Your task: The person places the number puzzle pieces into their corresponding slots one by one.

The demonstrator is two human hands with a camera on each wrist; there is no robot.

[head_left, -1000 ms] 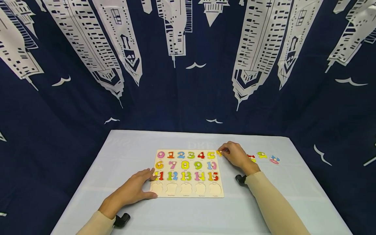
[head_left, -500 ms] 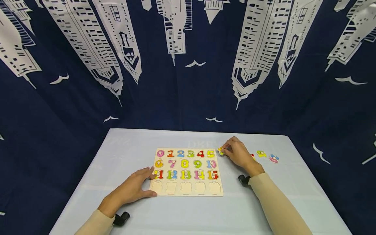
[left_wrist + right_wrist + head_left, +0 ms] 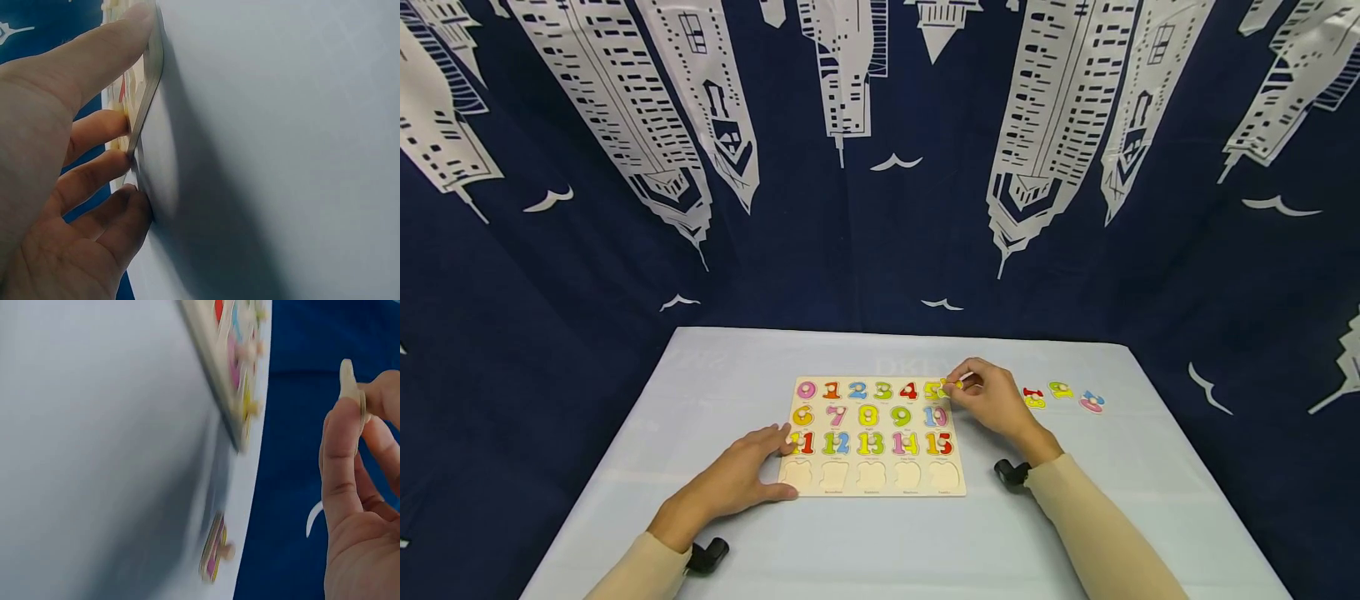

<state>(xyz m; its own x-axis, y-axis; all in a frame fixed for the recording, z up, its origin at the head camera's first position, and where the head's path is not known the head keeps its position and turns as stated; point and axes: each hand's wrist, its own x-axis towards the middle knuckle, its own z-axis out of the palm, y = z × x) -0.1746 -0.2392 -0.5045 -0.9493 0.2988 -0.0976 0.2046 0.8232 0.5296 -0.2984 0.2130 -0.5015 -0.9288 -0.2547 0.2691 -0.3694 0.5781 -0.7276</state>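
A wooden number puzzle board [image 3: 870,457] lies on the table, pegged numerals 0 to 15 in its upper rows and bare recesses along the bottom row. My left hand [image 3: 739,475] rests at the board's left edge, thumb on the lower corner; in the left wrist view its spread fingers [image 3: 94,178] touch the edge. My right hand [image 3: 996,404] pinches a small yellow puzzle piece [image 3: 953,385] between thumb and fingertips, above the board's upper right corner by the 5. The right wrist view shows this piece [image 3: 348,381] nearly edge-on, raised clear of the table; its number is unreadable.
Right of my right hand lie loose pegged pieces: one red and yellow [image 3: 1033,398], one yellow-green [image 3: 1061,390], one pink and blue [image 3: 1092,402]. The white table [image 3: 865,550] ends at a dark blue printed curtain [image 3: 805,250].
My right hand first drew slightly right with the yellow puzzle piece, then came back left over the board's upper right corner. The left hand stays at the board's edge.
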